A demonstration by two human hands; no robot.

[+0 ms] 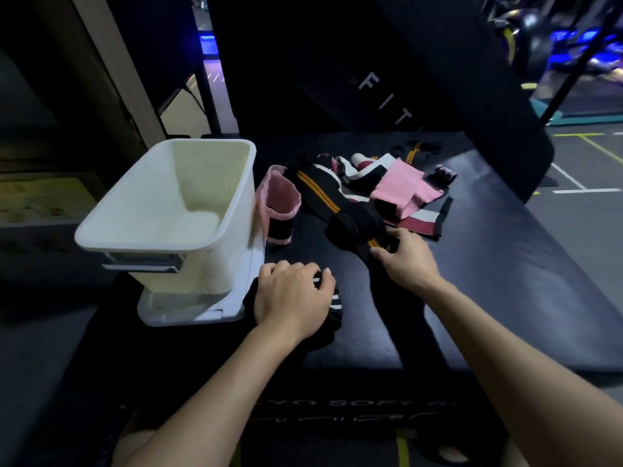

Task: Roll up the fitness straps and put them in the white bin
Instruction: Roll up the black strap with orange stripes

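A dim gym interior is shown, with a dark padded bench [505, 281] occupying the foreground and blue-lit equipment blurred in the background. A white bin [161, 210] is set on the bench's left part, resting on what appears to be its own lid; its interior is seen to hold no straps.

The fitness straps [371, 187] are heaped in a loose pile at the middle of the bench, to the right of the bin. A pink strap [279, 203], standing loosely coiled, is placed just beside the bin wall. A black strap with orange stripes [340, 203] is laid diagonally from the pile toward the viewer.

The right hand [404, 257] is curled over the near end of the orange-striped strap, which is pinched between thumb and fingers. The left hand [293, 294] is closed over a black strap with white stripes [332, 305], pressed against the bench near the front edge.

The straps are judged to be light, soft, elastic fabric, limp along their length and likely to spring open once rolled. A hold at one free end is therefore advised, with the roll kept tight under the fingers and gripped across its full width during transfer to the bin. Hook-and-loop patches, if present, cannot be made out.
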